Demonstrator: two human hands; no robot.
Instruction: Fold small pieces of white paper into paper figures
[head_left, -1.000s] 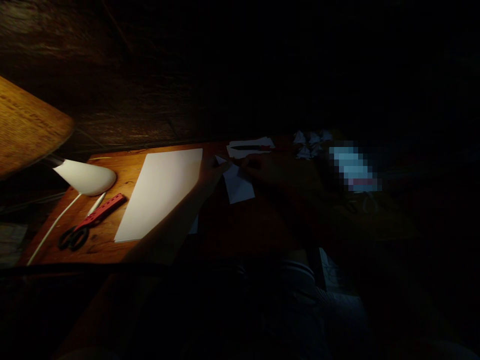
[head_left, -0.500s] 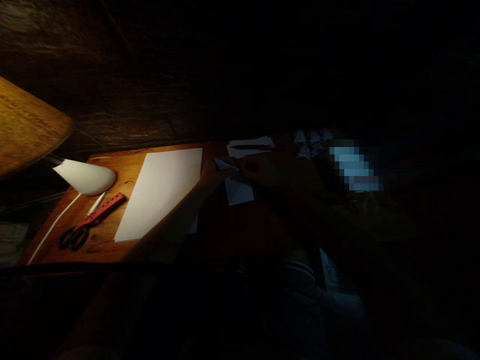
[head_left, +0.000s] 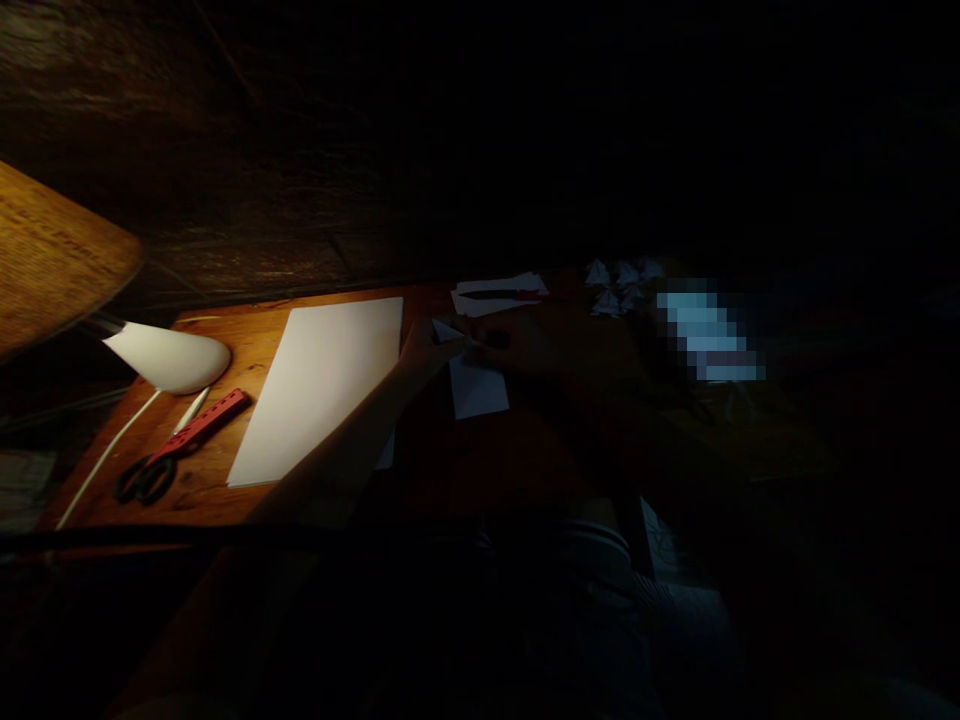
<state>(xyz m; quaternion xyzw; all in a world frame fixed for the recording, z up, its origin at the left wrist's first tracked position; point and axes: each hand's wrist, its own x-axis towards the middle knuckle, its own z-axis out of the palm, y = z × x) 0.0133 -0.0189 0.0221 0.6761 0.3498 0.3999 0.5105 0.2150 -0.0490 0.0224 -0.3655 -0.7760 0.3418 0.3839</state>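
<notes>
The scene is very dark, lit only from the left. A small folded piece of white paper [head_left: 476, 385] lies on the wooden table [head_left: 247, 330] near its middle. My left hand [head_left: 424, 345] rests at the paper's upper left corner, fingers pinched on the edge. My right hand [head_left: 517, 345] meets it from the right, closed on the same top edge; it is deep in shadow and hard to make out. A large white sheet [head_left: 319, 385] lies just left of my left forearm.
A white lamp base [head_left: 169, 358] with its cord stands at the left, under a woven shade [head_left: 52, 260]. Red-and-black scissors [head_left: 176, 445] and a pen [head_left: 191, 408] lie beside it. Paper scraps [head_left: 499, 293] and crumpled paper [head_left: 619, 285] sit at the back.
Both hands have drawn closer together on the small paper's top edge, and the paper has shifted slightly. Nothing else has moved.
</notes>
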